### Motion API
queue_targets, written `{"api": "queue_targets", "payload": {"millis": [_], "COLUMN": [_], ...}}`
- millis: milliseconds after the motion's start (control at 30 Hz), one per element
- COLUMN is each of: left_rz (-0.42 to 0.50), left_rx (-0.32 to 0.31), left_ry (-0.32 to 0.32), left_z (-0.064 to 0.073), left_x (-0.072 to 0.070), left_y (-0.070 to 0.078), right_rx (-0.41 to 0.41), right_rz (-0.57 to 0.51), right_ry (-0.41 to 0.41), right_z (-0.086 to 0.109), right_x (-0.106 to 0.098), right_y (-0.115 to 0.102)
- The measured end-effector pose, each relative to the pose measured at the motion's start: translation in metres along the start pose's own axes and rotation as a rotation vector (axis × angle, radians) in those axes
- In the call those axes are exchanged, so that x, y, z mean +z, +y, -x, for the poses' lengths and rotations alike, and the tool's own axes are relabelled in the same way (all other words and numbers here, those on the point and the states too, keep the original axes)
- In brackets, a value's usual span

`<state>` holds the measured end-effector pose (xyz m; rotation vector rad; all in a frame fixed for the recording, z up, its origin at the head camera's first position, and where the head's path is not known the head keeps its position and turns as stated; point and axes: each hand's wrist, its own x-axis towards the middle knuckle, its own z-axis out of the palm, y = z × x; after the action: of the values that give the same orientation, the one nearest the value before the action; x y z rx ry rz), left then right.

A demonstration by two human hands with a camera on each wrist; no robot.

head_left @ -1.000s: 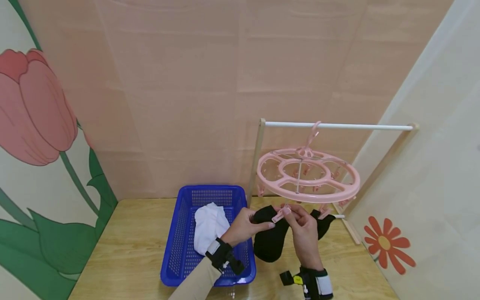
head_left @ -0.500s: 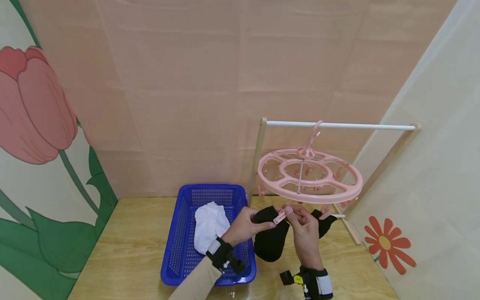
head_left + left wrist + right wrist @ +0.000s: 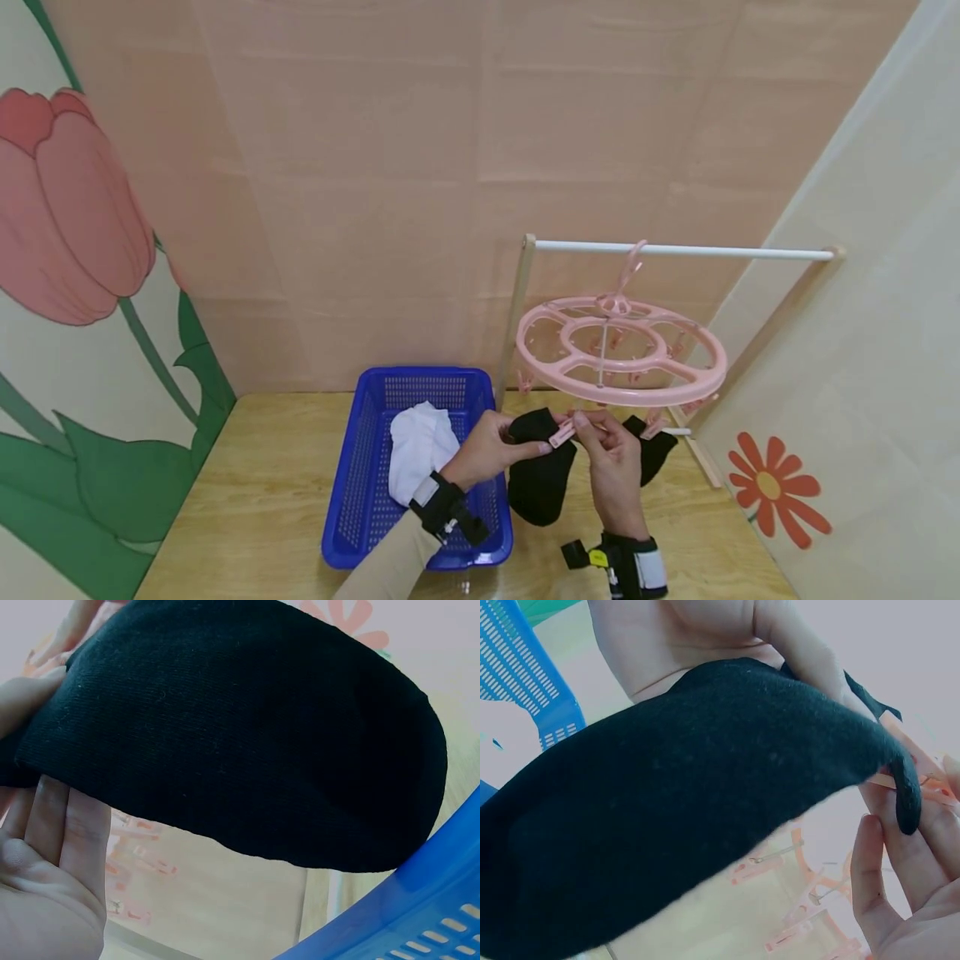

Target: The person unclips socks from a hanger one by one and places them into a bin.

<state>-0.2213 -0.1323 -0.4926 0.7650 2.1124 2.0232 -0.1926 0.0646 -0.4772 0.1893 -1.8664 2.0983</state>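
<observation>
In the head view my left hand (image 3: 486, 452) grips a black sock (image 3: 538, 487) near its upper end, and the rest of it hangs down. My right hand (image 3: 611, 467) pinches a pink clothespin (image 3: 562, 432) at the sock's upper edge. The right wrist view has the clothespin (image 3: 919, 757) around the folded edge of the black sock (image 3: 667, 802). Seen from the left wrist, the black sock (image 3: 247, 742) covers much of the view. A second black sock (image 3: 657, 457) hangs from another pink clip (image 3: 655, 423), just right of my right hand.
Above my hands a round pink clip hanger (image 3: 540, 375) hangs from a white rod (image 3: 735, 251) on a wooden stand. To the left, a blue basket (image 3: 337, 500) holds white cloth (image 3: 422, 450). A wooden tabletop (image 3: 247, 500) lies under everything.
Both hands stay nearly in place on the sock and the clothespin. The second black sock has swung slightly and shows more to the right of my right hand.
</observation>
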Motion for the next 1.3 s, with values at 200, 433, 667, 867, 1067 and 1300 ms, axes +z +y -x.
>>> {"api": "queue_targets", "payload": {"millis": [200,433,667,867,1067,1300], "left_rz": [-0.019,-0.044,-0.062,-0.089,-0.135,-0.135], "left_rx": [0.006,0.0,0.061,0.048,0.025,-0.012], "left_ry": [0.003,0.019,0.04,0.093,0.153,0.185], "left_z": [0.0,0.001,0.004,0.004,0.007,0.012], "left_x": [-0.006,-0.01,-0.018,-0.031,-0.047,-0.061], "left_y": [0.002,0.005,0.008,0.013,0.013,0.008], "right_rx": [-0.003,0.028,0.039,0.029,0.028,0.043], "right_rz": [-0.019,-0.013,-0.017,-0.06,-0.107,-0.115], "right_ry": [-0.016,0.019,0.023,-0.003,-0.011,-0.009], "right_z": [0.0,0.001,0.001,0.001,0.002,0.003], "right_x": [-0.001,0.0,-0.001,-0.001,-0.001,-0.003], "right_y": [0.0,0.002,0.006,0.006,0.007,0.008]}}
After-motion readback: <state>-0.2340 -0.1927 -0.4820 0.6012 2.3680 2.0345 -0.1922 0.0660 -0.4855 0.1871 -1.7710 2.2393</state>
